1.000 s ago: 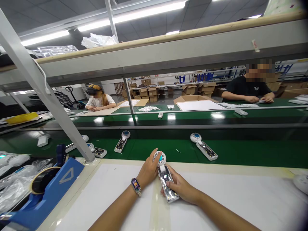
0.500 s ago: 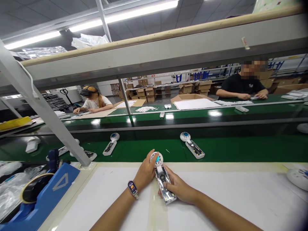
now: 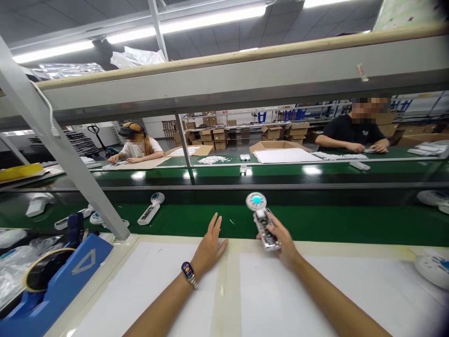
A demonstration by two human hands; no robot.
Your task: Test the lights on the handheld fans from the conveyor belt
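Observation:
My right hand grips a white device by its long body, whose circuit parts and clear front show. The device's round head with a blue centre points away from me, over the near edge of the green belt. My left hand is empty, its fingers stretched out near the front edge of the white-covered table. A watch sits on the left wrist. Another white device lies on the belt to the left.
A blue tape dispenser stands at the left beside a slanted metal post. More devices lie on the belt at both sides; another white one rests at the right table edge. Two people work across the belt.
My left hand has let go of the device's head and moved left. My right hand has carried the device forward and to the right. Devices on the belt have shifted left.

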